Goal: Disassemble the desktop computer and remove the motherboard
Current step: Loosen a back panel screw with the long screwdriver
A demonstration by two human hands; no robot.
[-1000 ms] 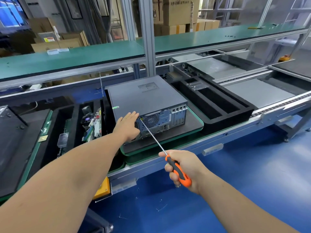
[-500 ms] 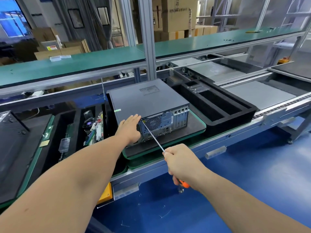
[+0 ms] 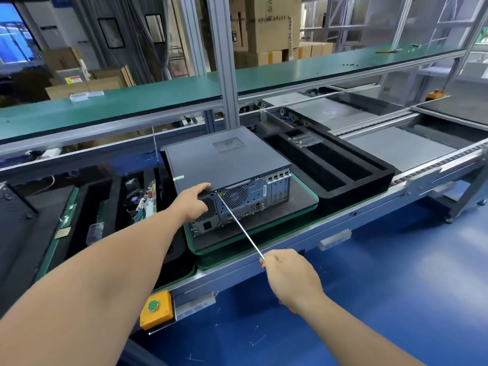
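Parts tray: at 9 o'clock of the computer, a black foam tray (image 3: 87,207) on the conveyor holds circuit boards (image 3: 145,204) and a small fan in its slots
Yellow button box: at 7 o'clock, a yellow box with a green button (image 3: 156,309) is fixed to the front rail, well apart from both hands
Left hand: the left hand (image 3: 192,204) rests on the near left top corner of the case, fingers curled over the edge, bracing it
Desktop computer: the desktop computer (image 3: 224,165) lies flat on a green-edged black pallet (image 3: 303,204) at the centre, rear panel facing the person, top cover on
Step in hand: judged to be the 1st one, working a cover screw at the top of the rear panel
Screwdriver: the screwdriver (image 3: 240,225) runs from 5 o'clock up to the panel, tip at the top edge just beside the left hand
Right hand: the right hand (image 3: 293,278) is clamped round the orange handle, mostly hidden
Next move: likely calls for steady turning with the tip seated, then the other cover screws
In the way: the cover hides the motherboard; the left fingers sit close to the tip
Empty foam tray: at 2 o'clock, a black foam tray (image 3: 380,178) holds 1 small clear bag
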